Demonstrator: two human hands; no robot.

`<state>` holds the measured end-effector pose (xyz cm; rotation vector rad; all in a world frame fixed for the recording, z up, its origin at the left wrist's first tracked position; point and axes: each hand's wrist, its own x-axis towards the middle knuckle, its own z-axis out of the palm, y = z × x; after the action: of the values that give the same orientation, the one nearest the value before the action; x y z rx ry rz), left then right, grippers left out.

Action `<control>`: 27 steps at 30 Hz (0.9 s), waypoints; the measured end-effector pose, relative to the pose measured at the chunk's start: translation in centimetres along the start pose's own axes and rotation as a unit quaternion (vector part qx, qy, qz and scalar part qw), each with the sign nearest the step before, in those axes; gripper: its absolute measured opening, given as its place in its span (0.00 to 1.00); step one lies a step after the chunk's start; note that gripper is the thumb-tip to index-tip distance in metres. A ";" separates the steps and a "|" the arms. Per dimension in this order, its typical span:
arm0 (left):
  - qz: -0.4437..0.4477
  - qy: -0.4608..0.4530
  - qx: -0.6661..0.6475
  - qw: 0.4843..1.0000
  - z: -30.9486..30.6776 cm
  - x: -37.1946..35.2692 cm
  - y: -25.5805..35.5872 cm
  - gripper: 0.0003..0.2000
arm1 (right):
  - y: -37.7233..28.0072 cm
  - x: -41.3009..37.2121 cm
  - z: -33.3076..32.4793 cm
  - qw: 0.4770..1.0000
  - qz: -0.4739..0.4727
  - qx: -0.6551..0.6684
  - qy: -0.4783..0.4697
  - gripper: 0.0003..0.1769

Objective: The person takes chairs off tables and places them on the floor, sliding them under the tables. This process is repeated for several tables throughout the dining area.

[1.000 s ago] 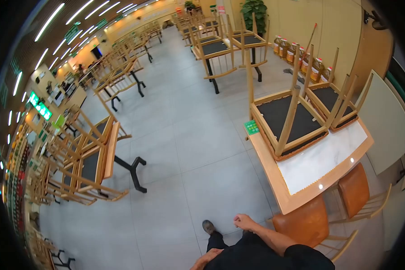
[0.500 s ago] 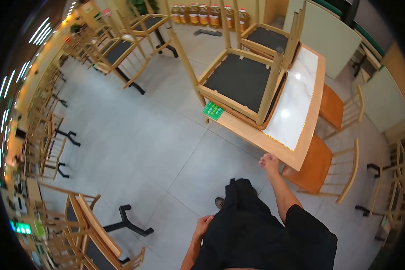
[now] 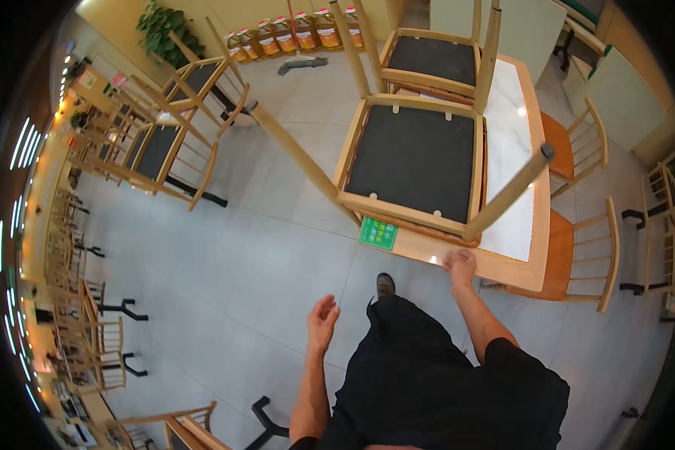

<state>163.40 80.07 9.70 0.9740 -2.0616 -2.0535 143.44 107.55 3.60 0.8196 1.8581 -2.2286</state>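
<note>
My left hand hangs over the grey floor, its fingers loosely bent and apart, with nothing in it. My right hand is curled in beside the front edge of a table with a wooden rim and white marble-look top. Whether it touches the rim is hard to tell. An upturned wooden chair with a dark seat underside rests on this table, legs pointing up. Behind it lies a second upturned chair. A green printed card sits at the table's corner.
Two chairs with orange seats stand along the table's right side. Oil jugs line the back wall near a mop head. More upturned chairs sit on tables at the left. A black table foot juts out at lower left.
My view has moved forward and turned, so the table and upturned chairs appear nearer. My left hand has swung forward from beside my body. My right hand stays near the table edge.
</note>
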 end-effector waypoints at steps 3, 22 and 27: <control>0.096 -0.043 0.032 0.994 -2.0 7.8 6.3 0.25 | -1.1 2.2 2.7 0.996 0.007 0.010 0.084 0.08; 0.257 -0.547 0.003 0.797 0.3 27.9 30.6 0.11 | -0.6 0.3 11.3 0.939 0.031 0.301 0.161 0.12; 0.246 -0.572 0.050 0.781 0.4 28.2 30.1 0.14 | -0.7 0.2 12.7 0.919 0.021 0.346 0.189 0.14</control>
<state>129.42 64.14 26.85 -1.0867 -2.3865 -2.4052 138.90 95.81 5.35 1.4613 1.0914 -2.8885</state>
